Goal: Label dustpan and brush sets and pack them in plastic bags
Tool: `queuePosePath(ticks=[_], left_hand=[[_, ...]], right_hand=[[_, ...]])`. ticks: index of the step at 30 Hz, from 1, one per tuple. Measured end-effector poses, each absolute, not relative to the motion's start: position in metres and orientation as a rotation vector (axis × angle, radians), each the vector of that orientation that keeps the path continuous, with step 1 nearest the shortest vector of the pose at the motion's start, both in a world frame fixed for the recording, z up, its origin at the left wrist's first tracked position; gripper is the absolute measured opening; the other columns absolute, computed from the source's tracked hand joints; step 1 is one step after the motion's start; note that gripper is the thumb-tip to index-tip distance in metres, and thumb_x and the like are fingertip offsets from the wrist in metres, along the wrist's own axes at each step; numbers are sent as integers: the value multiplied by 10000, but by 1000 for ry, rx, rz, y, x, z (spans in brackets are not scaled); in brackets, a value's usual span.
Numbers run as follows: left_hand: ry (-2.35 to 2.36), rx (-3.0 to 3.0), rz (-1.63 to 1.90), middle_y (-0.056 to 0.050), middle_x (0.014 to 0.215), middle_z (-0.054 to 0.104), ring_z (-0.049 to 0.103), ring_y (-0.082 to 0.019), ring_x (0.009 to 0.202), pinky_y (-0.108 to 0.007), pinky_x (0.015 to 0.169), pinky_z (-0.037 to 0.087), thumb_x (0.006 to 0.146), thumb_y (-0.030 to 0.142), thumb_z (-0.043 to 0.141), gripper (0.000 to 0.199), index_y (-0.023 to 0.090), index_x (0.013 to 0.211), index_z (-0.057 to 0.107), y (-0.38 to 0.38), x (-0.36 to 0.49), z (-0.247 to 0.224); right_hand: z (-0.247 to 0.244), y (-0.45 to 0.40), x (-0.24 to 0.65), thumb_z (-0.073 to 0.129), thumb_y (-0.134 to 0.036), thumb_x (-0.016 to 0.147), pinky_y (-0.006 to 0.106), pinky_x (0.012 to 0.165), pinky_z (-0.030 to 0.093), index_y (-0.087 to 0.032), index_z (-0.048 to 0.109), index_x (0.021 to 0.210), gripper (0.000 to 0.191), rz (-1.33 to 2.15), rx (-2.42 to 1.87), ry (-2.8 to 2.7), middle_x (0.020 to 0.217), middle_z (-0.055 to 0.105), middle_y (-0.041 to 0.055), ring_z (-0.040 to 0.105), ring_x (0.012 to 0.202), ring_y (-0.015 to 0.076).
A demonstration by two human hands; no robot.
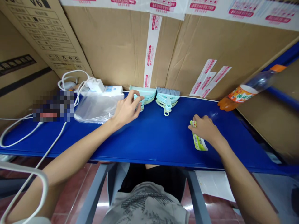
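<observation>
My left hand [127,110] is at a stack of mint-green dustpans [149,93] by the cardboard wall, its fingers curled round the stacked handles. Part of the handles is hidden behind the fingers. Right of that stack lie several small hand brushes [167,100], nested together, the top one with grey bristles and a looped handle toward me. Farther right, my right hand [206,129] is closed on a small stack of green-and-yellow printed labels [199,142], pinched at its upper end. The lower end of the labels is near the blue table surface.
Clear plastic bags [97,109] lie left of my left hand, in front of a white power strip [113,90] with a plugged-in adapter. White cables [56,140] run along the left. An orange drink bottle [243,93] leans at the right. Cardboard [121,46] walls the blue table [158,140].
</observation>
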State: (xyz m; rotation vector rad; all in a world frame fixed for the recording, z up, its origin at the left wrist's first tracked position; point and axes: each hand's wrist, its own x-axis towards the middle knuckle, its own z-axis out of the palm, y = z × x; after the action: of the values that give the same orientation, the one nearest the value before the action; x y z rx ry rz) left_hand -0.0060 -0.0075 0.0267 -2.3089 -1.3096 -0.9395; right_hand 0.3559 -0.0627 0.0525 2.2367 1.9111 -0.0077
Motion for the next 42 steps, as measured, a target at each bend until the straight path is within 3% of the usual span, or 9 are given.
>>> queuePosePath(ticks=[12,16,20,23,27,32,36,42], left_hand=[[-1321,-2320,-942,-190,1359,633,687,-191,798,-316,533,471,1074,249,481,290,206,1283,677,-7,-6,28],[-1331,-2329,-955,-193,1362,631,677,-191,785,-327,552,497,1074,259,478,294,202,1285,676,-7,-7,29],[-1314,-2309,-964,-187,1351,641,676,-186,785,-313,554,496,1076,265,484,285,209,1276,679,-7,-7,29],[-1299,-2299,-968,-191,1341,655,673,-184,769,-305,545,481,1092,290,474,294,209,1278,687,-6,-7,29],[-1328,-2299,-971,-177,1297,694,667,-182,742,-331,588,498,1118,337,452,316,201,1237,711,-4,-10,30],[-1365,-2325,-994,-142,1244,719,645,-175,735,-355,661,507,1122,374,474,312,194,1102,728,2,-18,32],[-1384,-2391,-977,-137,1263,702,642,-173,749,-363,706,527,1108,436,522,321,202,1089,741,8,-23,29],[-1383,-2474,-1051,-135,1251,684,661,-167,782,-371,791,578,1100,630,512,521,176,1079,768,20,-26,21]], right_hand=[[45,-37,331,552,-412,1015,498,910,549,-143,629,1382,462,-37,2175,2091,1292,618,275,642,1260,467],[48,-36,328,588,-392,1001,541,896,561,-119,645,1372,465,-51,2147,2117,1325,628,319,647,1255,493],[72,-19,339,651,-522,986,614,940,551,-133,668,1400,568,-110,2140,2139,1366,654,323,648,1279,521],[94,8,349,658,-522,980,563,1021,546,-137,703,1364,546,-42,2229,2344,1330,720,258,684,1257,443],[90,37,356,528,-226,990,428,1057,534,-129,774,1204,341,181,2351,2746,1226,789,175,743,1137,302],[56,41,377,580,-159,951,440,978,527,-112,830,1081,285,122,2478,2656,1153,810,180,744,1109,313],[50,43,402,611,-99,950,391,942,503,-26,831,1110,282,30,2553,2661,1078,824,220,742,1018,227],[59,48,412,580,-204,971,356,875,498,64,827,1069,378,226,2652,2740,984,824,228,770,969,204]])
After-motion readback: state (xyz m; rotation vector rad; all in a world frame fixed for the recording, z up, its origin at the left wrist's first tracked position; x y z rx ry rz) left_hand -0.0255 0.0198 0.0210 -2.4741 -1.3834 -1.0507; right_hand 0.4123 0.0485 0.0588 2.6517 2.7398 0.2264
